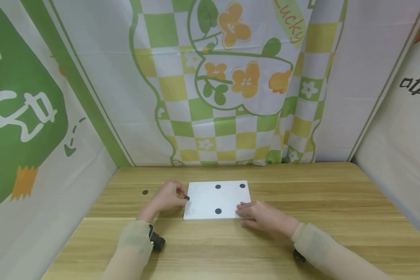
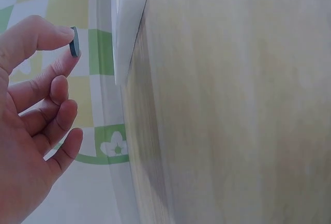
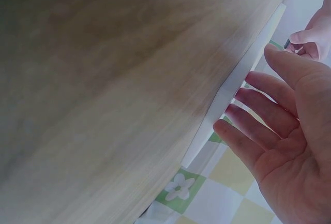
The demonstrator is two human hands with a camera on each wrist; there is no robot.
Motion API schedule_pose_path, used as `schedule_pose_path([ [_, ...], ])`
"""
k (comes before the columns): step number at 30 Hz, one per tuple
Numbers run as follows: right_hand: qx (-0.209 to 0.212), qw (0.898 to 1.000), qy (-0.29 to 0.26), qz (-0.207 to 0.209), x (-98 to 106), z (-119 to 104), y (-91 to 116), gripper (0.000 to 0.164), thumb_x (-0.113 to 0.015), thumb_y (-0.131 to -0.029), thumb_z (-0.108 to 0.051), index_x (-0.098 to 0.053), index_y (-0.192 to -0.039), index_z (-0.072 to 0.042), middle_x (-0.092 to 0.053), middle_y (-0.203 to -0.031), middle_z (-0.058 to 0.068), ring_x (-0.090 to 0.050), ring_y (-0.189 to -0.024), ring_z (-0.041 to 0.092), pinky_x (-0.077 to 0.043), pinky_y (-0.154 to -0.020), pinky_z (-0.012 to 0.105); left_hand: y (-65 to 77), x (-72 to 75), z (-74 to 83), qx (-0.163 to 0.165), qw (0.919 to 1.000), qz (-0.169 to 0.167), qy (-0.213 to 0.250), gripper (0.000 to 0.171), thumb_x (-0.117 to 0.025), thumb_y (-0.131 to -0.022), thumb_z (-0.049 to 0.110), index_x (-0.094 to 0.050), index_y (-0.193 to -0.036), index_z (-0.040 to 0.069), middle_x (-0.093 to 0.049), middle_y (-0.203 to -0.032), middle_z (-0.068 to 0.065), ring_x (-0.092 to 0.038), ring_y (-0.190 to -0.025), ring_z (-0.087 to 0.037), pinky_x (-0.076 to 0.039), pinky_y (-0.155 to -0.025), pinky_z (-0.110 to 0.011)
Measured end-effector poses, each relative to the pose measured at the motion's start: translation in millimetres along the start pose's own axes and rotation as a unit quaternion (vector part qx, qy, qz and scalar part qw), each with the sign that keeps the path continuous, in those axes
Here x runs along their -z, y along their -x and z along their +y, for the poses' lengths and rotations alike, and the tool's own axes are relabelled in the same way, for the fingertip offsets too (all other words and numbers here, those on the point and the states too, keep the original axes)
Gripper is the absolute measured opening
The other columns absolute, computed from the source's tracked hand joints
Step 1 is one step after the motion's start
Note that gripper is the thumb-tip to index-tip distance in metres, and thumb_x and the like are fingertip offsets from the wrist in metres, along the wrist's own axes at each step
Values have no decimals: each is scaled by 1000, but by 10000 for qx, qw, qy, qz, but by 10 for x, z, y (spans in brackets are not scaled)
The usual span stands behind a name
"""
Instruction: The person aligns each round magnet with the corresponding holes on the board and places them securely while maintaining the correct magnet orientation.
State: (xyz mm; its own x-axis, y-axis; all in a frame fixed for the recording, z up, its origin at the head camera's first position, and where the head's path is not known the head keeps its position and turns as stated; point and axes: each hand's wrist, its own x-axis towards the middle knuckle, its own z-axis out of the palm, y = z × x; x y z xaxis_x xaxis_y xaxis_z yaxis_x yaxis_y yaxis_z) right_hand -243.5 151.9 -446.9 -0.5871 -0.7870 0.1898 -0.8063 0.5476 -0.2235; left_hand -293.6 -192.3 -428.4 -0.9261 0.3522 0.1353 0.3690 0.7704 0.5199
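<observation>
A white rectangular board (image 1: pixel 201 200) lies flat on the table in the head view. Three small black discs sit on it: one at the top middle (image 1: pixel 218 186), one at the top right corner (image 1: pixel 242 186) and one at the lower middle (image 1: pixel 218 211). Between thumb and forefinger my left hand (image 1: pixel 167 195) pinches another black disc (image 2: pixel 75 42), held by the board's left edge. The left wrist view shows that disc edge-on. My right hand (image 1: pixel 266 217) rests its extended fingers on the board's lower right corner, and the right wrist view shows them along its edge.
One more black disc (image 1: pixel 145 192) lies on the wooden table (image 1: pixel 210 249), left of my left hand. Behind the table hangs a checked, flowered curtain (image 1: pixel 231 128), and printed cloth walls stand at both sides. Each wrist wears a band with a small black camera (image 1: pixel 157 241).
</observation>
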Motion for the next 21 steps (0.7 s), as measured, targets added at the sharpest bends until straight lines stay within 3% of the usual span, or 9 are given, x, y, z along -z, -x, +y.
schedule_pose_path([
  [7,4,10000,-5,-4,5,-10,5,35,-65,-90,-25,-65,-118,-4,-62,-124,13,-59,-118,27,-49,-99,38,4,-28,20,-234,9996,-47,-149,13,-79,-69,19,-67,-74,16,-56,-81,2,-51,-78,-13,-46,-72,-28],
  [21,17,10000,3,0,22,-27,-3,34,-65,-90,-24,-65,-117,-4,-64,-122,13,-60,-117,28,-49,-99,39,62,-51,69,-340,9991,-192,-191,12,-79,-67,17,-67,-72,15,-55,-79,3,-49,-77,-12,-44,-69,-25],
])
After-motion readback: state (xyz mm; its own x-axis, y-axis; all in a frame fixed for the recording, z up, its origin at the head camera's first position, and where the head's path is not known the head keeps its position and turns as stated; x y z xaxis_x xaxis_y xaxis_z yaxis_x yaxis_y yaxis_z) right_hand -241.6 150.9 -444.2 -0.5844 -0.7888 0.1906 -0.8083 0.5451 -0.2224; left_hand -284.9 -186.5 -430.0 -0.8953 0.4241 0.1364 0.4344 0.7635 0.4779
